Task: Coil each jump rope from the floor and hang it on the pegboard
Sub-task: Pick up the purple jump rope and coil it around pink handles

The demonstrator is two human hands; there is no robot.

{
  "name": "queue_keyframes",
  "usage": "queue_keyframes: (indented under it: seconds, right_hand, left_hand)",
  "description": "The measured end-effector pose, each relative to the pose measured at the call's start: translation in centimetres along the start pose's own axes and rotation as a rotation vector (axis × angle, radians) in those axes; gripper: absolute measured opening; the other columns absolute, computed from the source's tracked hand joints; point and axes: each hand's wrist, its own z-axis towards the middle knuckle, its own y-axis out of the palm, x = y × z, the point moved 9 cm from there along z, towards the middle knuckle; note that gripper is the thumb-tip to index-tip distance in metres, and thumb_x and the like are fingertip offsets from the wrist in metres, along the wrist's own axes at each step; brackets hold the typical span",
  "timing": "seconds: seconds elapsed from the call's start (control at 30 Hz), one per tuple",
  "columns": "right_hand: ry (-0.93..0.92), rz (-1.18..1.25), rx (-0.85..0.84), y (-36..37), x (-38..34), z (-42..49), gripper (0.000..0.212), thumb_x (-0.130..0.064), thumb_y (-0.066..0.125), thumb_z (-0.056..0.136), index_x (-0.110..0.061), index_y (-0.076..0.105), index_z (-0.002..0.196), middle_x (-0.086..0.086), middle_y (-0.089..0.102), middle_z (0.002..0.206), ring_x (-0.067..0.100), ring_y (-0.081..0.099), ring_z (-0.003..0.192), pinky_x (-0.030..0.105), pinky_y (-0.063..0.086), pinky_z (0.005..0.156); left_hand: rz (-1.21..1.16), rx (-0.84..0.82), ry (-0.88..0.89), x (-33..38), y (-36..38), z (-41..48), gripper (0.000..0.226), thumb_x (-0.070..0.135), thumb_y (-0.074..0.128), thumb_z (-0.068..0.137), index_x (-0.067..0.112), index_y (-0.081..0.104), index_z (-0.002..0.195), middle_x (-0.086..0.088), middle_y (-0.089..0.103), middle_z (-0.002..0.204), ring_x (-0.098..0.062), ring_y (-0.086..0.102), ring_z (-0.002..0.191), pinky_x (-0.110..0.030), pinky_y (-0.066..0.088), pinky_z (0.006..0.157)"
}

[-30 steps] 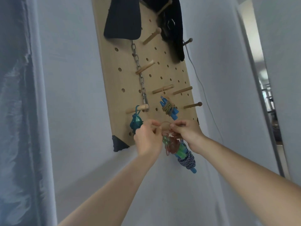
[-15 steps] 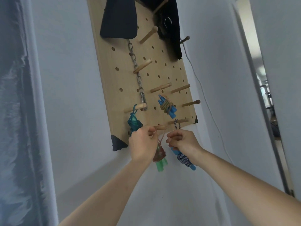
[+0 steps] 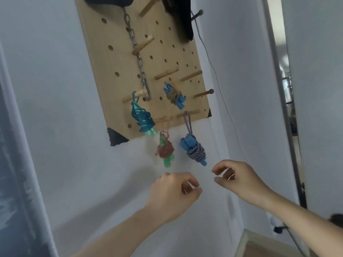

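A wooden pegboard (image 3: 118, 71) hangs on the white wall. Several coiled jump ropes hang from its pegs: a teal rope (image 3: 142, 118) at the left, a red rope with green handles (image 3: 165, 148) below the bottom edge, a blue-and-white rope with blue handles (image 3: 194, 150) to its right, and a tan rope with blue handles (image 3: 174, 95) higher up. My left hand (image 3: 172, 193) and my right hand (image 3: 239, 180) hover below the ropes, fingers loosely curled, holding nothing and touching nothing.
A metal chain (image 3: 138, 54) and dark cloth items (image 3: 182, 17) hang higher on the board. A thin cable (image 3: 219, 86) runs down the wall. A grey curtain (image 3: 20, 164) fills the left side; a doorway (image 3: 289, 101) opens at right.
Both hands let go of the red rope's loop on the lower peg and dropped down away from the board. The red rope now hangs on its own.
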Motion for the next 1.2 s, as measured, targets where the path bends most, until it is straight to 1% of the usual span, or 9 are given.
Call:
queue_keyframes:
  seconds: [0.27,0.47,0.7,0.83,0.9,0.93,1.03,1.1,1.2]
  right_hand:
    - [0.349,-0.003,-0.083,1.6,16.6,-10.0,0.007,-0.014,0.076,0.083,-0.021,0.075,0.085,0.004,0.073,0.078,0.019,0.070,0.070,0.037,0.057,0.075]
    - [0.644,-0.170,-0.294,3.8,30.0,-18.6,0.005,-0.015,0.073,0.087,-0.018,0.069,0.088,0.001,0.068,0.081,0.014,0.067,0.062,0.025,0.053,0.058]
    - [0.935,-0.278,-0.479,4.8,43.4,-32.1,0.026,-0.003,0.070,0.085,-0.023,0.060,0.070,-0.004,0.059,0.064,0.014,0.055,0.060,0.025,0.050,0.058]
    - [1.019,-0.360,-0.527,3.9,49.2,-40.0,0.021,-0.017,0.071,0.079,-0.031,0.058,0.070,-0.013,0.068,0.078,0.017,0.068,0.094,0.039,0.053,0.091]
    - [1.030,-0.420,-0.494,2.8,50.7,-42.6,0.016,-0.015,0.070,0.078,-0.029,0.062,0.076,-0.004,0.069,0.118,0.012,0.062,0.109,0.038,0.050,0.092]
    - [1.037,-0.454,-0.451,2.1,51.4,-43.7,0.012,-0.012,0.070,0.077,-0.024,0.067,0.080,0.001,0.062,0.133,0.011,0.061,0.103,0.038,0.050,0.089]
    - [1.098,-0.509,-0.297,0.4,54.4,-46.8,0.015,0.003,0.070,0.075,-0.002,0.071,0.089,0.020,0.066,0.117,0.030,0.064,0.088,0.032,0.047,0.081]
    - [1.165,-0.539,-0.250,-0.3,56.7,-48.7,0.022,0.001,0.068,0.079,-0.002,0.070,0.101,0.020,0.063,0.107,0.035,0.061,0.095,0.029,0.040,0.082]
    - [1.183,-0.594,-0.141,-1.5,59.3,-50.1,0.025,-0.006,0.064,0.084,-0.008,0.066,0.108,0.015,0.059,0.106,0.036,0.058,0.096,0.038,0.047,0.083]
  left_hand:
    - [-0.016,-0.503,-0.040,-1.2,19.4,-3.8,0.019,0.048,0.066,0.083,0.034,0.073,0.093,0.017,0.070,0.084,-0.008,0.066,0.088,-0.026,0.047,0.075]
    - [-0.057,-0.874,0.016,-0.6,36.4,-9.3,0.022,0.047,0.067,0.085,0.032,0.074,0.100,0.008,0.073,0.101,-0.016,0.067,0.096,-0.032,0.054,0.085]
    - [-0.216,-1.210,0.041,1.5,53.1,-18.0,0.024,0.025,0.068,0.092,0.011,0.074,0.109,-0.009,0.073,0.107,-0.015,0.061,0.089,-0.022,0.039,0.068]
    - [-0.254,-1.259,0.008,2.0,60.9,-23.1,0.023,0.013,0.068,0.087,0.007,0.072,0.109,-0.011,0.072,0.107,-0.024,0.067,0.097,-0.022,0.047,0.078]
    - [-0.266,-1.246,-0.019,2.2,64.4,-25.0,0.028,0.017,0.068,0.084,0.015,0.071,0.112,-0.008,0.072,0.107,-0.026,0.067,0.103,-0.031,0.052,0.087]
    - [-0.273,-1.231,-0.014,2.4,65.9,-25.6,0.031,0.020,0.068,0.083,0.019,0.070,0.114,-0.005,0.071,0.109,-0.025,0.065,0.105,-0.034,0.052,0.089]
    - [-0.249,-1.146,0.083,3.8,69.1,-26.3,0.034,0.029,0.065,0.089,0.025,0.065,0.122,0.001,0.068,0.117,-0.021,0.060,0.113,-0.034,0.048,0.092]
    - [-0.271,-1.065,0.152,4.9,70.8,-26.5,0.036,0.027,0.066,0.088,0.025,0.064,0.124,0.000,0.065,0.123,-0.024,0.058,0.115,-0.037,0.046,0.094]
    - [-0.300,-0.977,0.245,6.6,73.1,-26.9,0.045,0.023,0.068,0.084,0.020,0.061,0.128,-0.004,0.060,0.129,-0.029,0.055,0.116,-0.040,0.044,0.096]
